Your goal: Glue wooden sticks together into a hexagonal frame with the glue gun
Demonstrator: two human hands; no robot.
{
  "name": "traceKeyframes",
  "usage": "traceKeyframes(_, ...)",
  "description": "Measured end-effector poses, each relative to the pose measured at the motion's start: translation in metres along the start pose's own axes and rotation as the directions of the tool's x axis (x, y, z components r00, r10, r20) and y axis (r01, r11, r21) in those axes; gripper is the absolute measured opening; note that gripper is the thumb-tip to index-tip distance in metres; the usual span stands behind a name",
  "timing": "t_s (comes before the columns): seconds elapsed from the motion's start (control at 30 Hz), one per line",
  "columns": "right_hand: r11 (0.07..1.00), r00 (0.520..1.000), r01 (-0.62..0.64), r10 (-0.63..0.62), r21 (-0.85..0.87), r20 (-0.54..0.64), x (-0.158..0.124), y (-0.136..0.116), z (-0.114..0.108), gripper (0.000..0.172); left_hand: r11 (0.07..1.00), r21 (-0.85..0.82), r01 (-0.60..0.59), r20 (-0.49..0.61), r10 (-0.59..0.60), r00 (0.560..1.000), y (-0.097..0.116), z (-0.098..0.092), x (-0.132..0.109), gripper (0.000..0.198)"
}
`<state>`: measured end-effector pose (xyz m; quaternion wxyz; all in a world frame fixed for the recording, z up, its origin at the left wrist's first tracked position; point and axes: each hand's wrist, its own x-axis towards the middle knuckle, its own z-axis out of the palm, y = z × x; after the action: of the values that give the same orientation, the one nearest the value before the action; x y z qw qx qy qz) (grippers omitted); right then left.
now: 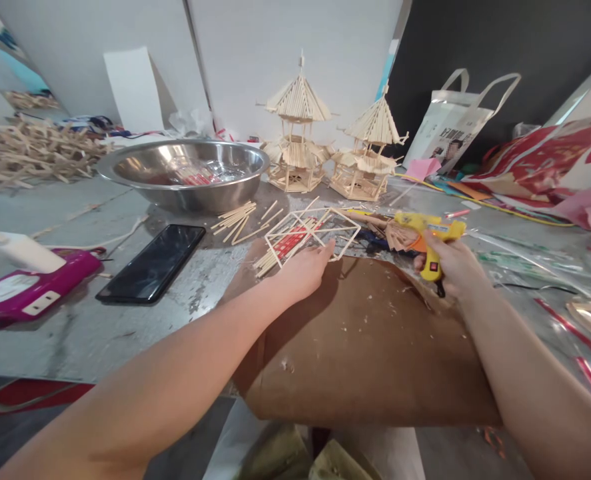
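My left hand (306, 270) is at the near edge of a six-sided frame of thin wooden sticks (315, 231), its fingers closed on that edge, though the fingertips are partly hidden. Crossing sticks run through the frame's middle. Behind and under it lies a red-printed pack of sticks (295, 240). My right hand (452, 267) is wrapped around the handle of a yellow glue gun (445, 230), whose nozzle points left towards the frame. A brown board (360, 340) lies beneath both arms.
Two stick-built pagodas (300, 157) stand behind, beside a steel basin (185, 190) holding plastic packs. Loose sticks (235, 220), a black phone (152, 263) and a purple power strip (40, 283) lie left. A paper bag (445, 127) and red plastic (540, 157) are at right.
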<state>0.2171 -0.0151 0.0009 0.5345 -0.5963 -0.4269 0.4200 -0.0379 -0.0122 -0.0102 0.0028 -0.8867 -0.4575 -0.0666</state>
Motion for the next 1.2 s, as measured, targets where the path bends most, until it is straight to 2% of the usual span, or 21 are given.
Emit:
traceKeyframes(0.07,0.999,0.997,-0.045,0.043,-0.022,-0.068,0.008,0.002,-0.006,0.026,1.000,-0.011,-0.006,0.007,0.006,1.000,0.001,0.000,0.000,0.064)
traceKeyframes(0.1,0.994,0.992,-0.061,0.050,-0.094,-0.116,0.012,0.003,-0.009,0.024,1.000,-0.017,-0.008,0.011,0.008,1.000,0.001,0.001,0.000,0.064)
traceKeyframes(0.17,0.922,0.976,-0.097,0.015,-0.375,-0.215,0.020,0.007,-0.015,0.030,0.999,-0.028,-0.016,0.015,0.016,1.000,0.002,0.002,-0.001,0.063)
traceKeyframes(0.23,0.707,0.973,-0.121,-0.054,-0.697,-0.224,0.025,0.010,-0.020,0.045,0.999,-0.035,-0.027,0.018,0.027,0.999,0.002,0.003,-0.001,0.063)
traceKeyframes(0.27,0.593,0.975,-0.124,-0.075,-0.795,-0.208,0.027,0.010,-0.023,0.052,0.999,-0.036,-0.031,0.021,0.032,0.999,0.002,0.003,-0.001,0.063)
traceKeyframes(0.33,0.423,0.978,-0.139,-0.081,-0.895,-0.190,0.026,0.007,-0.029,0.061,0.999,-0.036,-0.033,0.030,0.034,0.999,0.002,0.003,-0.001,0.063)
traceKeyframes(0.4,0.329,0.967,-0.189,-0.099,-0.925,-0.233,0.020,0.000,-0.032,0.064,0.999,-0.034,-0.029,0.034,0.030,0.999,0.002,0.002,-0.001,0.064)
traceKeyframes(0.5,0.280,0.931,-0.181,-0.260,-0.943,-0.256,0.003,-0.014,-0.026,0.054,0.999,-0.024,-0.020,0.040,0.021,0.999,0.003,0.001,0.000,0.063)
traceKeyframes(0.57,0.254,0.835,0.009,-0.535,-0.967,-0.133,-0.011,-0.021,-0.012,0.044,0.999,-0.015,-0.035,0.038,0.036,0.999,0.004,0.002,0.000,0.063)
traceKeyframes(0.6,0.283,0.800,0.127,-0.595,-0.951,-0.070,-0.019,-0.022,-0.002,0.039,0.999,-0.009,-0.047,0.034,0.047,0.998,0.004,0.002,0.000,0.063)
traceKeyframes(0.63,0.366,0.824,0.236,-0.566,-0.900,-0.014,-0.026,-0.022,0.009,0.036,0.998,-0.005,-0.062,0.030,0.062,0.998,0.004,0.003,0.000,0.062)
traceKeyframes(0.67,0.505,0.900,0.289,-0.434,-0.813,0.051,-0.032,-0.021,0.021,0.035,0.997,-0.002,-0.077,0.025,0.077,0.997,0.004,0.003,-0.001,0.063)
traceKeyframes(0.7,0.647,0.955,0.283,-0.254,-0.708,0.150,-0.037,-0.018,0.033,0.036,0.996,-0.001,-0.086,0.021,0.086,0.996,0.004,0.004,-0.001,0.063)
traceKeyframes(0.73,0.780,0.963,0.215,-0.068,-0.587,0.262,-0.041,-0.014,0.043,0.035,0.996,-0.003,-0.092,0.016,0.092,0.996,0.004,0.004,-0.001,0.063)
traceKeyframes(0.77,0.871,0.950,0.092,0.068,-0.482,0.305,-0.044,-0.010,0.052,0.034,0.995,-0.008,-0.095,0.012,0.095,0.995,0.004,0.004,-0.001,0.063)
traceKeyframes(0.8,0.925,0.927,-0.042,0.178,-0.378,0.331,-0.045,-0.005,0.059,0.032,0.995,-0.015,-0.097,0.009,0.098,0.995,0.005,0.004,-0.001,0.063)
traceKeyframes(0.87,0.959,0.872,-0.217,0.274,-0.180,0.406,-0.045,0.002,0.068,0.027,0.995,-0.028,-0.100,0.010,0.100,0.995,0.006,0.003,-0.002,0.061)
traceKeyframes(0.93,0.956,0.854,-0.293,0.270,-0.018,0.444,-0.042,0.007,0.071,0.020,0.993,-0.034,-0.109,0.016,0.110,0.994,0.008,0.002,-0.002,0.059)
traceKeyframes(1.03,0.939,0.846,-0.329,0.249,0.096,0.471,-0.037,0.009,0.073,0.018,0.995,-0.029,-0.100,0.022,0.100,0.995,0.011,0.001,-0.003,0.057)
traceKeyframes(1.2,0.931,0.834,-0.341,0.236,0.131,0.498,-0.035,0.012,0.077,0.021,0.995,-0.026,-0.098,0.025,0.099,0.995,0.012,0.002,-0.002,0.056)
